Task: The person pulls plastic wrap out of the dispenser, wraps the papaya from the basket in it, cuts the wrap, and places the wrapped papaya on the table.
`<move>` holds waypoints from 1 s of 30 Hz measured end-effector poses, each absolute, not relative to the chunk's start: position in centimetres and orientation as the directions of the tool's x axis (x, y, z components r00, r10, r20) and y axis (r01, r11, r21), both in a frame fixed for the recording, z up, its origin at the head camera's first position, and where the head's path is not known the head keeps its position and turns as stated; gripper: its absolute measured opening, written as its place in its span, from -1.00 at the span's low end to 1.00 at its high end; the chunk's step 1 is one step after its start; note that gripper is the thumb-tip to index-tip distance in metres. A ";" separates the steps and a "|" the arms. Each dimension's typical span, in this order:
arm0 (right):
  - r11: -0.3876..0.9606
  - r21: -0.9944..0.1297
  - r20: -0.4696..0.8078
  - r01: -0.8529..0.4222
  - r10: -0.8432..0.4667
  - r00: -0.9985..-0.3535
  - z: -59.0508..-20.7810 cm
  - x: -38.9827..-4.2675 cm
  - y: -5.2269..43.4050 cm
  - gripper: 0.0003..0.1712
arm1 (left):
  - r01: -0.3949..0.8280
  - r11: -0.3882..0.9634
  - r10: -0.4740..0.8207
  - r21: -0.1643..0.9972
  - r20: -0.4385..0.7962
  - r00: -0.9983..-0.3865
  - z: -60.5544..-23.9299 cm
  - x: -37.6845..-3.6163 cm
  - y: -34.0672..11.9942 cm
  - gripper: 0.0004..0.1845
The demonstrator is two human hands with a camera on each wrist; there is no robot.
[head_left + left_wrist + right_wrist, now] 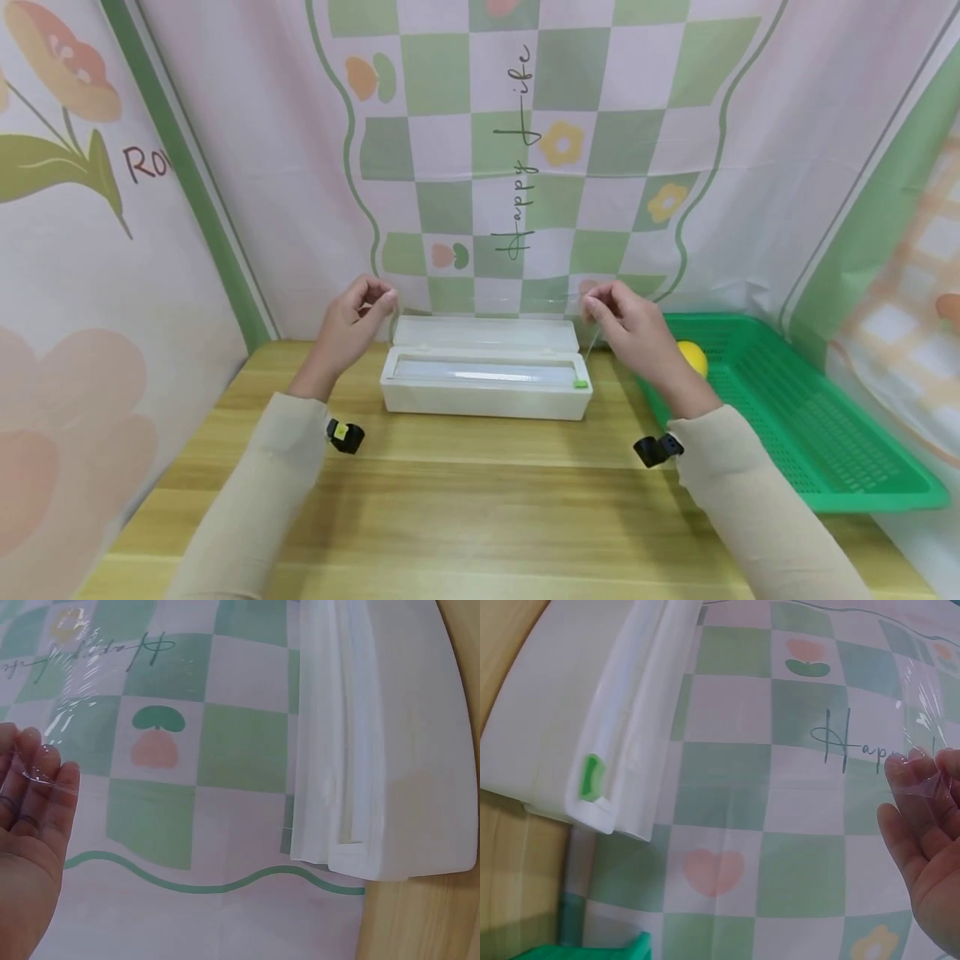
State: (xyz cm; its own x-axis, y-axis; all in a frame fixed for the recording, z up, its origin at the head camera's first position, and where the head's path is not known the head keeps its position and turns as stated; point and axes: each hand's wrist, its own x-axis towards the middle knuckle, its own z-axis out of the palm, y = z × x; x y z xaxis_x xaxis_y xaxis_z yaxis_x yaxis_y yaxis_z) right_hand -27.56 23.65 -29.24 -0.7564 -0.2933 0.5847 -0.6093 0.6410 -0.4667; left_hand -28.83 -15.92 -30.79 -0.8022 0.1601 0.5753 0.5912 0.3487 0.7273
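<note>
A sheet of clear cling film (924, 697) spans the gap between the two hands, showing mainly by its glare and creases. My left hand (358, 310) pinches one corner between thumb and fingers, above the left end of a white cling film dispenser (480, 402). The opposite corner is pinched by my right hand (628, 321), above the dispenser's right end. In the head view, film edges run down from both hands toward the box. The dispenser sits with its lid (483, 333) raised at the back; a small green slide cutter (581, 384) is at its right end.
A green plastic basket (840, 433) stands on the right of the wooden table (480, 508). Inside it, partly behind the right forearm, is a round yellow thing (693, 357). A checked, printed cloth (570, 75) hangs right behind the dispenser, with more printed cloth at both sides.
</note>
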 end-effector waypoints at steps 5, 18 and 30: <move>0.638 -0.491 0.566 -0.593 -0.284 -0.774 -28.3 -27.5 23.5 -0.68 | 0.588 0.352 0.153 0.728 0.575 -0.804 -28.6 -27.0 -15.3 -0.79; 0.629 -0.463 0.597 -0.625 -0.300 -0.744 -26.0 -27.3 23.3 -0.68 | 0.597 0.339 0.142 0.727 0.588 -0.796 -26.9 -26.8 -15.5 -0.79; 0.600 -0.421 0.656 -0.680 -0.317 -0.685 -24.3 -27.2 23.2 -0.75 | 0.640 0.328 0.147 0.695 0.632 -0.761 -26.4 -28.6 -16.5 -0.76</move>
State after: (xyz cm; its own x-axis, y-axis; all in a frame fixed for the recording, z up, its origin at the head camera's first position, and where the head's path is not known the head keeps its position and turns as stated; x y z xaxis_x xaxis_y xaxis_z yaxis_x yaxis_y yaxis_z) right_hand -27.21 23.19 -24.32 -0.6853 -0.3168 0.6557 -0.6803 0.5997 -0.4213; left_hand -28.63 -16.54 -26.42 -0.7610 0.1470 0.6319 0.6402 0.3279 0.6947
